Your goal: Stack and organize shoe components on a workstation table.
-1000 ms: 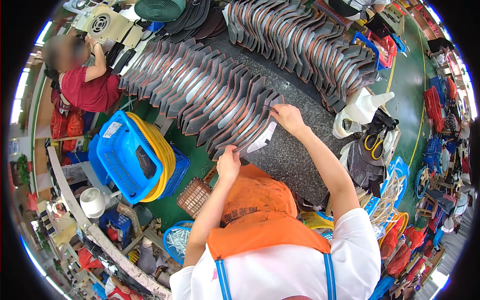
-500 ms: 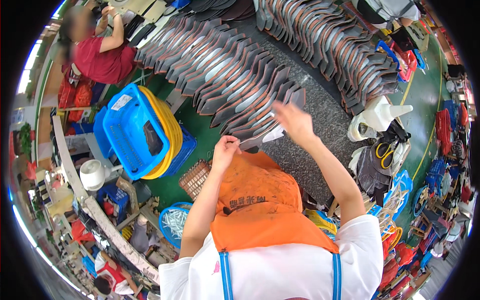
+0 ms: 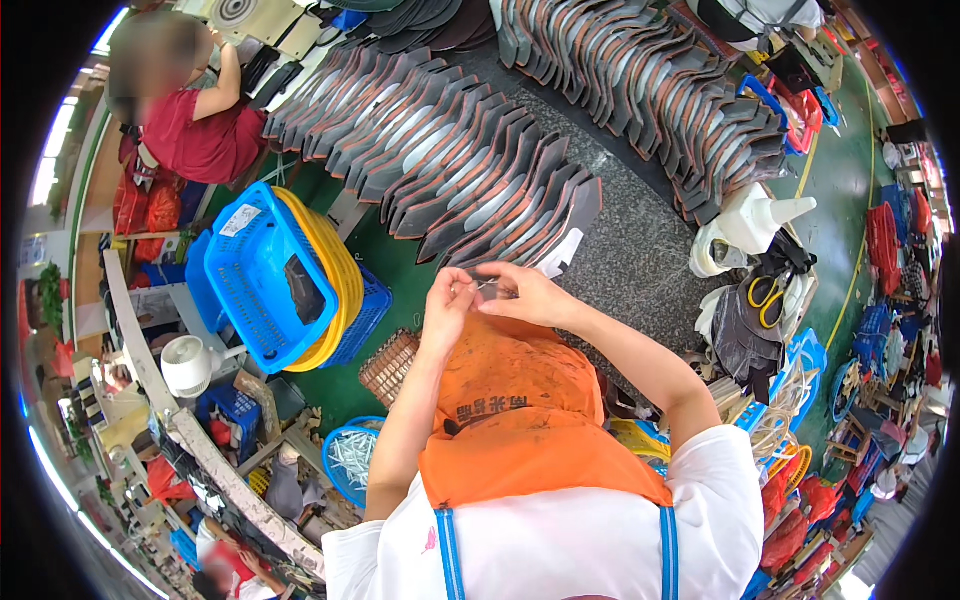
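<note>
My left hand (image 3: 449, 303) and my right hand (image 3: 528, 296) meet in front of the orange apron (image 3: 520, 375). The fingers of both are bent into a pinch. A small thin light thing (image 3: 487, 284) shows between them, too small to name. Just beyond lies a long row of overlapping dark grey cut pieces (image 3: 450, 150) with orange edges and pale patches, perhaps shoe parts. At the row's near end a white piece (image 3: 563, 252) sticks out, touched by neither hand.
A second row of pieces (image 3: 640, 100) lies on the speckled table (image 3: 640, 260). Right stand a white spouted bottle (image 3: 750, 220) and yellow-handled scissors (image 3: 766, 301). Left are stacked baskets (image 3: 222, 275), a basket of pale strips (image 3: 352, 455) and a seated person in red (image 3: 195, 135).
My right hand has come back from the end of the row and now meets my left hand. My left hand has stayed nearly in place.
</note>
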The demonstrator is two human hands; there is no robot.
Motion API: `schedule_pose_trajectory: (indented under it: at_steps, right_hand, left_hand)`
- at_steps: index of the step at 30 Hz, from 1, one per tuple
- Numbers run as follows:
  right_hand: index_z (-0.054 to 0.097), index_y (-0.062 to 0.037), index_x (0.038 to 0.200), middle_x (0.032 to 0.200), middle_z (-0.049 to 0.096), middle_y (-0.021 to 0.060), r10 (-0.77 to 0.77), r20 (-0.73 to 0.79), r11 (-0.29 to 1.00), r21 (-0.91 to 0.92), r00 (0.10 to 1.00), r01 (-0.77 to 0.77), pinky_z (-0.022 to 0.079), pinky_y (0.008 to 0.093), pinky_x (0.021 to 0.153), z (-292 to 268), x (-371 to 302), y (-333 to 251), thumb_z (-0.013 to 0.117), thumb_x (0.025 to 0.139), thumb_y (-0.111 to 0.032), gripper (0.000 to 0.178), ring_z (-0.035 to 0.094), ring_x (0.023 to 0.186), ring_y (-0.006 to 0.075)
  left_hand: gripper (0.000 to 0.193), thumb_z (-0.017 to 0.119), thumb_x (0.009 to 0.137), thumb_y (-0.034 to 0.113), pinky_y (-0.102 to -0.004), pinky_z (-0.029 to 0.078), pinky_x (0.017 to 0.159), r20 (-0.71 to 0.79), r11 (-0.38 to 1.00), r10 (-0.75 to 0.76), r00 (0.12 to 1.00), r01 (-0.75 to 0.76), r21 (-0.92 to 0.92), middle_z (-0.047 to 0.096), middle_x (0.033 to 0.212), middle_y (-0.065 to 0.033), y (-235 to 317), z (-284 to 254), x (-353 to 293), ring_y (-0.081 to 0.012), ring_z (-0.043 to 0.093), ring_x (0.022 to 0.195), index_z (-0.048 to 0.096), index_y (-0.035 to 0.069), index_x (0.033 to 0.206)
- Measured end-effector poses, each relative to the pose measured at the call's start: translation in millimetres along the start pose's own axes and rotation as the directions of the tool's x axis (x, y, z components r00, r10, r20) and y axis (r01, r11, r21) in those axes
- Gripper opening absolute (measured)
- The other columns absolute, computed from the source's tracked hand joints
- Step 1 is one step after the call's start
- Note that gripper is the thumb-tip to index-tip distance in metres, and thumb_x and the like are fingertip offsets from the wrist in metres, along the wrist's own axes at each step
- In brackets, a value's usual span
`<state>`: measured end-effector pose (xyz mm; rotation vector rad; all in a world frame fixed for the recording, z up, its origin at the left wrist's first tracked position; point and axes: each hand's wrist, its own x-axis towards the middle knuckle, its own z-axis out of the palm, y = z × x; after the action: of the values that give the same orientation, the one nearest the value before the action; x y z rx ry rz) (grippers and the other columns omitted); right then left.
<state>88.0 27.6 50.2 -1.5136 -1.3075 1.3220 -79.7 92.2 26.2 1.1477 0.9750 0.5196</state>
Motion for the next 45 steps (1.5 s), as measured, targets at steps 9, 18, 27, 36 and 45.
schedule_pose_trajectory:
  at_steps: [9, 18, 27, 36, 45]
  right_hand:
    - [0.065, -0.0023, 0.084, 0.076, 0.064, 0.0113, 0.037, -0.329, 0.834, -0.510, 0.943, -0.211, 0.048, 0.0305, 0.067, -101, 14, 36, 0.063, 0.071, -0.013, 0.017, 0.062, 0.069, 0.0206]
    - [0.061, 0.0012, 0.090, 0.062, 0.052, 0.0003, 0.301, 0.092, 0.898, 0.307, 0.949, -0.315, 0.034, 0.0205, 0.039, -42, 12, -7, 0.062, 0.082, -0.023, 0.025, 0.042, 0.042, 0.0051]
    - [0.063, 0.0011, 0.083, 0.072, 0.062, 0.0075, 0.138, -0.009, 0.985, -0.106, 0.990, -0.138, 0.044, 0.0306, 0.066, -107, 20, 32, 0.061, 0.077, -0.016, 0.019, 0.058, 0.071, 0.0157]
    - [0.059, -0.0068, 0.078, 0.079, 0.059, 0.0074, -0.130, -0.239, 0.623, -0.775, 0.962, -0.108, 0.048, 0.0384, 0.063, -111, 22, 48, 0.061, 0.072, -0.018, 0.013, 0.060, 0.075, 0.0271]
    - [0.056, -0.0100, 0.089, 0.084, 0.054, 0.0058, -0.369, -0.188, 0.417, -0.909, 0.910, -0.018, 0.048, 0.0372, 0.059, -135, 59, 81, 0.064, 0.067, -0.015, 0.023, 0.060, 0.072, 0.0258]
  left_hand:
    - [0.021, 0.053, 0.085, 0.003, -0.0189, 0.034, 0.053, 0.119, 0.988, -0.106, 0.987, 0.090, 0.127, 0.052, 0.063, 0.0010, -8, -4, 37, -0.0051, 0.045, 0.055, 0.051, 0.000, 0.106]
    - [0.009, 0.053, 0.084, 0.000, -0.0178, 0.037, 0.058, 0.190, 0.997, 0.035, 0.981, -0.023, -0.069, 0.053, 0.066, 0.0012, 44, 16, 31, -0.0053, 0.049, 0.061, 0.050, 0.003, 0.093]
    - [0.020, 0.055, 0.082, -0.001, -0.0176, 0.036, 0.057, 0.139, 0.990, -0.063, 0.988, 0.044, 0.133, 0.053, 0.064, 0.0028, 12, 1, 51, -0.0041, 0.048, 0.059, 0.057, 0.000, 0.102]
    - [0.022, 0.057, 0.081, 0.005, -0.0261, 0.042, 0.055, 0.020, 0.835, -0.053, 0.998, 0.034, 0.549, 0.057, 0.062, -0.0033, -23, 4, 42, -0.0101, 0.055, 0.060, 0.059, 0.004, 0.103]
    - [0.016, 0.063, 0.078, 0.020, -0.0386, 0.045, 0.056, -0.088, 0.320, 0.301, 0.949, -0.014, 0.947, 0.059, 0.062, -0.0094, -24, 10, 41, -0.0310, 0.058, 0.057, 0.056, 0.008, 0.084]
